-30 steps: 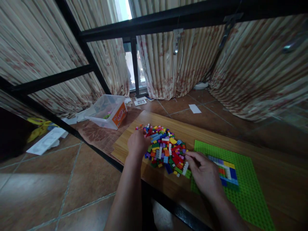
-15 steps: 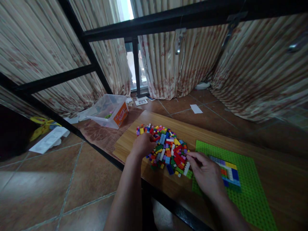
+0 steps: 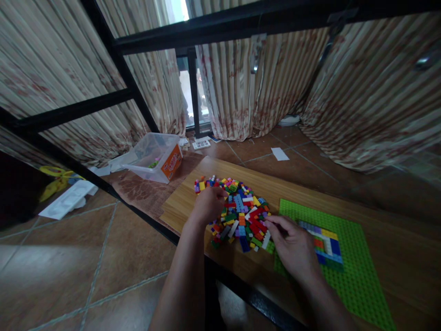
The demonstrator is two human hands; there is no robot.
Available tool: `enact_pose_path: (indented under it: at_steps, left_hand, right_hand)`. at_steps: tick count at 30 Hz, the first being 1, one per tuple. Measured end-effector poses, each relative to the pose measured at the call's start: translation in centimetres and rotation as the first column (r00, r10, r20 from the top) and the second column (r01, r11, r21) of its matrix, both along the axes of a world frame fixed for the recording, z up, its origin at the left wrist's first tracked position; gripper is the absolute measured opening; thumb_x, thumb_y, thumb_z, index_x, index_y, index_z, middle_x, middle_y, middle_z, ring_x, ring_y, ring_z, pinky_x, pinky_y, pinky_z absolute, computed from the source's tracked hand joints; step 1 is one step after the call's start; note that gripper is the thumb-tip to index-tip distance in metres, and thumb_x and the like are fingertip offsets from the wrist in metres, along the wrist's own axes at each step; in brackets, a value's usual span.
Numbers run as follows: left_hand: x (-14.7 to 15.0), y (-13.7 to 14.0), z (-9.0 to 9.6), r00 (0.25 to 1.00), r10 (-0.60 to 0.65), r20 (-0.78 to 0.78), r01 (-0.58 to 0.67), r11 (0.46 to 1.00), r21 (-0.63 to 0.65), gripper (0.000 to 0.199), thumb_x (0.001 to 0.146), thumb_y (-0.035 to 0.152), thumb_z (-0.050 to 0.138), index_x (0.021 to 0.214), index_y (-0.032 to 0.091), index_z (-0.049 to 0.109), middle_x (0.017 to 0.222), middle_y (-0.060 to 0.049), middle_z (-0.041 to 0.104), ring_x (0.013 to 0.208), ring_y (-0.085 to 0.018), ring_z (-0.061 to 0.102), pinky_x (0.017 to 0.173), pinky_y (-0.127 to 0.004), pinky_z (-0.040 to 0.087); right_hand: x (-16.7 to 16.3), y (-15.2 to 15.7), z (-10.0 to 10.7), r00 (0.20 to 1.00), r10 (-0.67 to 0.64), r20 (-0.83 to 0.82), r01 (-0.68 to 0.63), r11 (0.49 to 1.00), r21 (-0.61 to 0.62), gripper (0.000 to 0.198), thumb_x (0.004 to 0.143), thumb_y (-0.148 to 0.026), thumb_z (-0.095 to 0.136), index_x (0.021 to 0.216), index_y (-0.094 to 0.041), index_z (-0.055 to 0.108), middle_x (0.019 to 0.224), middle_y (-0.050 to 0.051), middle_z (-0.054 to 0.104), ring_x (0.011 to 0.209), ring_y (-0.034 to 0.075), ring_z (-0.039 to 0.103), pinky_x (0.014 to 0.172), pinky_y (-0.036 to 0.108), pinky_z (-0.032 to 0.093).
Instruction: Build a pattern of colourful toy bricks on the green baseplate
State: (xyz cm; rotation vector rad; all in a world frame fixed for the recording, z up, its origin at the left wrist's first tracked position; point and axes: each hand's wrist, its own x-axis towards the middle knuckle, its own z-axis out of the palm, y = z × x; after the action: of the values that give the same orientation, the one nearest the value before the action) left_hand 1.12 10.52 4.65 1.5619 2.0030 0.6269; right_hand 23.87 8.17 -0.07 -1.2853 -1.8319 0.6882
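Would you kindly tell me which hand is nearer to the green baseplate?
Right: the right hand overlaps the left edge of the green baseplate in this view, while the left hand is farther away, at the brick pile.

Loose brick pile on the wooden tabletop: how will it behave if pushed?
The brick pile would probably spread rather than shift as one, since most of it looks unjoined. Single pieces likely slide more than roll, given their flat, boxy sides. Each is probably light, being small and plastic-looking.
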Motion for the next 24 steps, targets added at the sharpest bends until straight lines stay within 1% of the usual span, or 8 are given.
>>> enact_pose_path:
  at_steps: [2, 5, 7, 11, 14, 18, 21, 24]
  left_hand:
    - [-0.2, -0.1, 0.1, 1.000, -0.028, 0.006, 0.028, 0.999, 0.017, 0.021, 0.078, 0.018, 0.056, 0.090, 0.015, 0.073, 0.084, -0.004, 0.072, 0.077, -0.017, 0.064, 0.070, -0.025, 0.047]
    - [-0.1, -0.4, 0.3, 0.984, -0.168, 0.061, 0.167, 0.986, 0.032, 0.014, 0.075, 0.019, 0.061, 0.083, 0.015, 0.072, 0.081, -0.002, 0.071, 0.074, -0.015, 0.062, 0.068, -0.023, 0.046]
    - [0.0, -0.6, 0.5, 0.967, -0.235, 0.097, 0.234, 0.972, 0.025, 0.014, 0.073, 0.019, 0.062, 0.082, 0.015, 0.072, 0.079, -0.001, 0.071, 0.074, -0.015, 0.062, 0.067, -0.022, 0.046]
    - [0.1, -0.8, 0.5, 0.956, -0.268, 0.119, 0.272, 0.962, -0.020, 0.017, 0.068, 0.016, 0.064, 0.083, 0.015, 0.072, 0.080, -0.002, 0.071, 0.076, -0.016, 0.063, 0.067, -0.022, 0.047]
    - [0.0, -0.9, 0.5, 0.956, -0.288, 0.063, 0.292, 0.954, -0.069, 0.016, 0.066, 0.014, 0.064, 0.080, 0.015, 0.072, 0.077, -0.002, 0.071, 0.072, -0.016, 0.063, 0.062, -0.022, 0.046]
    - [0.0, -0.9, 0.3, 0.952, -0.303, -0.033, 0.300, 0.950, -0.085, 0.016, 0.066, 0.012, 0.062, 0.078, 0.016, 0.071, 0.074, -0.002, 0.070, 0.068, -0.015, 0.061, 0.058, -0.022, 0.043]
    - [0.1, -0.8, 0.2, 0.957, -0.273, -0.099, 0.264, 0.960, -0.089, 0.018, 0.066, 0.010, 0.059, 0.078, 0.017, 0.071, 0.074, -0.003, 0.070, 0.068, -0.015, 0.061, 0.058, -0.022, 0.042]
    - [0.1, -0.8, 0.2, 0.964, -0.222, -0.145, 0.213, 0.974, -0.076, 0.018, 0.067, 0.010, 0.058, 0.077, 0.018, 0.070, 0.076, -0.004, 0.070, 0.070, -0.016, 0.062, 0.060, -0.023, 0.043]
  right_hand:
    - [-0.6, -0.3, 0.1, 0.999, 0.047, 0.011, -0.047, 0.998, 0.039, 0.023, 0.091, -0.038, 0.053, 0.096, -0.023, 0.069, 0.096, 0.005, 0.070, 0.086, 0.019, 0.066, 0.076, 0.032, 0.052]
    - [-1.7, -0.9, 0.3, 0.986, 0.133, 0.097, -0.145, 0.980, 0.132, 0.024, 0.087, -0.039, 0.059, 0.103, -0.024, 0.068, 0.107, 0.007, 0.067, 0.099, 0.023, 0.061, 0.086, 0.038, 0.050]
    - [-2.4, -1.3, 0.2, 0.970, 0.160, 0.185, -0.194, 0.964, 0.181, 0.029, 0.083, -0.041, 0.065, 0.107, -0.025, 0.067, 0.112, 0.008, 0.065, 0.104, 0.025, 0.058, 0.090, 0.042, 0.048]
    - [-3.1, -2.0, -0.1, 0.934, 0.160, 0.321, -0.239, 0.945, 0.225, 0.040, 0.077, -0.043, 0.071, 0.113, -0.025, 0.065, 0.121, 0.009, 0.060, 0.109, 0.030, 0.053, 0.092, 0.048, 0.045]
    - [-3.1, -2.0, -0.5, 0.935, 0.104, 0.338, -0.195, 0.949, 0.247, 0.031, 0.083, -0.035, 0.066, 0.112, -0.025, 0.066, 0.122, 0.008, 0.059, 0.110, 0.029, 0.050, 0.093, 0.047, 0.044]
    - [-2.7, -1.6, -0.7, 0.958, 0.016, 0.285, -0.095, 0.959, 0.266, 0.021, 0.088, -0.028, 0.059, 0.106, -0.024, 0.068, 0.118, 0.008, 0.060, 0.109, 0.027, 0.051, 0.094, 0.045, 0.044]
    - [-2.5, -1.4, -0.8, 0.967, -0.039, 0.252, -0.031, 0.963, 0.267, 0.019, 0.089, -0.025, 0.056, 0.103, -0.022, 0.069, 0.114, 0.008, 0.061, 0.106, 0.026, 0.052, 0.093, 0.044, 0.045]
    - [-2.6, -1.4, -0.8, 0.969, -0.056, 0.239, -0.012, 0.961, 0.277, 0.020, 0.091, -0.024, 0.053, 0.102, -0.021, 0.069, 0.114, 0.008, 0.061, 0.105, 0.026, 0.052, 0.092, 0.043, 0.045]
